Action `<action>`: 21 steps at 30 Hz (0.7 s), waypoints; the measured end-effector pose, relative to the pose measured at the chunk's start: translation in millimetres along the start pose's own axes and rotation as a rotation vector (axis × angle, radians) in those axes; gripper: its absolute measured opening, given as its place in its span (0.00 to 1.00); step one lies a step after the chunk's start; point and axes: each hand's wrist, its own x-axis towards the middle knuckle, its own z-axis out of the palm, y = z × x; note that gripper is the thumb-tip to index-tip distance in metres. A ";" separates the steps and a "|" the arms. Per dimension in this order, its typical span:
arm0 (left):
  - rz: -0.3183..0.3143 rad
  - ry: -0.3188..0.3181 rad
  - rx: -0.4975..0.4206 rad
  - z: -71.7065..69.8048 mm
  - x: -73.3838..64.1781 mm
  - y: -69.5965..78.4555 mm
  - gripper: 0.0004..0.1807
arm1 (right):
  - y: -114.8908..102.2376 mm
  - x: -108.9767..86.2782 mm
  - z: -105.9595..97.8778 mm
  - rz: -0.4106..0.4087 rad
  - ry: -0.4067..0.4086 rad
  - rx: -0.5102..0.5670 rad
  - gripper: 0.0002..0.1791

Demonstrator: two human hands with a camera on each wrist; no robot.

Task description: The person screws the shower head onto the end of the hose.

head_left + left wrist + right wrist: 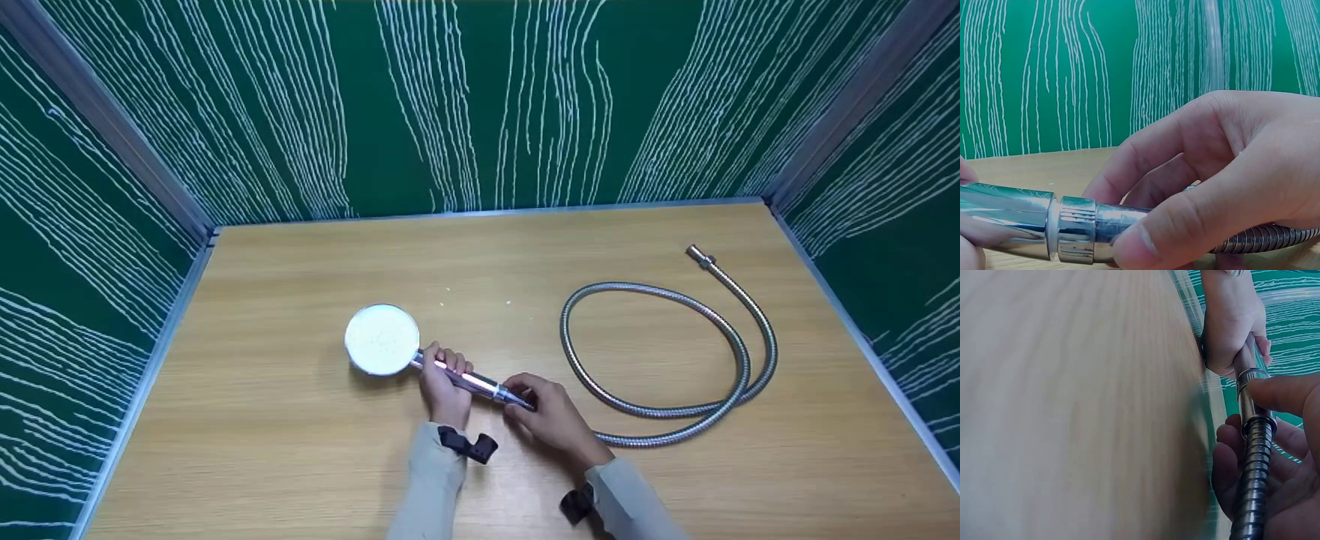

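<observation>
My left hand [448, 386] grips the chrome handle [480, 382] of a shower head, whose round white face [382, 340] points up, left of the hand. At the handle's lower end, my right hand [553, 418] pinches the smooth metal fitting [1257, 410] of a shower hose [630, 286] between thumb and fingers. In the left wrist view, the fitting meets a ridged collar [1076, 230], and a thin pale ring shows between collar and handle. Ribbed hose runs out beneath the right palm. Threads inside the joint are hidden.
The hose lies looped on the wooden table [300, 465] to the right. Its other end, with a metal nut [705, 261], points toward the back. Green panels [360, 112] with white streaks stand at the back and both sides. Small white specks [508, 302] lie mid-table.
</observation>
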 end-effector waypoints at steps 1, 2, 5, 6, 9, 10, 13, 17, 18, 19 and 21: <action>0.000 -0.004 0.001 -0.5 -0.2 -0.1 0.18 | 0.2 0.0 0.2 -0.005 0.000 0.001 0.12; -0.001 -0.008 0.000 -0.6 -0.4 -0.1 0.18 | 0.3 -0.1 0.3 -0.008 -0.001 0.001 0.12; -0.004 -0.008 -0.005 -0.8 -0.6 0.1 0.18 | 0.6 0.2 0.8 -0.006 -0.002 -0.003 0.12; -0.005 -0.005 -0.007 -0.7 -0.7 0.3 0.18 | 0.9 0.3 1.0 -0.003 -0.002 -0.001 0.13; -0.009 0.006 -0.012 0.4 -0.7 1.2 0.18 | 0.7 0.8 1.0 -0.005 0.000 -0.003 0.16; -0.010 0.007 -0.011 0.6 -0.9 1.4 0.18 | 0.7 0.8 0.9 -0.005 0.001 -0.002 0.17; -0.012 0.006 -0.008 1.0 -1.2 1.9 0.18 | 0.7 0.8 0.9 -0.007 0.006 0.003 0.21; -0.012 0.006 -0.017 1.4 -1.3 2.0 0.18 | 0.5 0.7 1.1 -0.001 0.016 0.019 0.20; -0.011 0.008 -0.020 1.5 -1.2 2.0 0.18 | 0.5 0.6 1.2 0.002 0.019 0.021 0.19; -0.012 0.009 -0.023 1.8 -1.4 1.9 0.18 | 0.2 0.6 1.2 0.004 0.021 0.024 0.19; -0.013 0.009 -0.026 2.0 -1.6 1.6 0.18 | 0.0 0.3 1.3 0.002 0.027 0.025 0.18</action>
